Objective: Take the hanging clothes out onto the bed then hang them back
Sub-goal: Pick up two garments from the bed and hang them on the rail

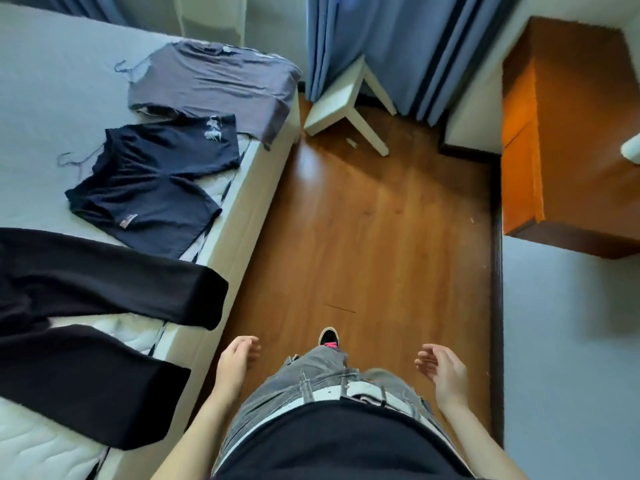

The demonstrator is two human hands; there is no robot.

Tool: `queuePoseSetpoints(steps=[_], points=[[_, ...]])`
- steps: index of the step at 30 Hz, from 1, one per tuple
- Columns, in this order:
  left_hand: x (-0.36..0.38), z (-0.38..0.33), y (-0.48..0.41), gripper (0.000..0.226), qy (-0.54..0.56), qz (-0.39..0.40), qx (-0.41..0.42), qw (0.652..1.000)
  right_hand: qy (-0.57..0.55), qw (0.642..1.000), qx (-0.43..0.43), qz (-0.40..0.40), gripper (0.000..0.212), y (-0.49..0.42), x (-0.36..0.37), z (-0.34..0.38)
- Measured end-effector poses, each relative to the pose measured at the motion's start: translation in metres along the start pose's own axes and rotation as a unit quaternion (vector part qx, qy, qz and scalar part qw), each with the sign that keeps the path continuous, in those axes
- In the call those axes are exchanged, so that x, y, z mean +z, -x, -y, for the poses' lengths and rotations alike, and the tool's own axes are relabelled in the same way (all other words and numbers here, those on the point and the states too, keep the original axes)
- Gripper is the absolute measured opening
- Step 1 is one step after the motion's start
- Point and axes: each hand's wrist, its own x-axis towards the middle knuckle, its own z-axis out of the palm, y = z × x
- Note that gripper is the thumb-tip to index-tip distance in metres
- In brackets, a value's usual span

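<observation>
You are standing on the brown wooden floor (363, 216) beside the bed with the pale grey sheet (52, 98), which runs along your 9 to 11 o'clock. Your left hand (235, 362) hangs loose at your hip, fingers gently curled and holding nothing, just beside the bed's edge. Your right hand (446, 372) is likewise released, palm turned inward, fingers half bent around empty air.

The clothes lie on the bed, each apart from your hands. At 11 o'clock, farthest off, the grey-purple T-shirt (211, 84) is spread flat with its hem draped over the mattress corner, and a thin wire hanger hook (126, 69) pokes from its neck. Nearer, the navy T-shirt with a small white print (152, 181) lies on its own thin wire hanger (74, 161), overlapping the grey-purple one's lower edge. At 9 o'clock the black long trousers (90, 327) stretch across the bed, both leg ends hanging over the side.

At 12 o'clock a small white stool (343, 98) stands by the blue curtains (398, 46); an orange-brown wooden cabinet (571, 133) sits at 2 o'clock.
</observation>
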Motion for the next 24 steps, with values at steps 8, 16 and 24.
queuePoseSetpoints(steps=[8,16,24], points=[[0.047,-0.137,-0.093,0.027,0.049,-0.046,0.046,0.997,0.072,0.994,-0.044,0.064,0.025,-0.122,0.059,0.138],[0.073,-0.193,-0.161,0.027,0.153,-0.201,-0.032,0.967,0.136,0.962,-0.074,0.225,0.022,-0.265,0.216,0.294],[0.084,-0.206,-0.154,0.024,0.302,-0.364,-0.111,0.874,0.279,0.857,-0.16,0.404,0.026,-0.307,0.384,0.404]])
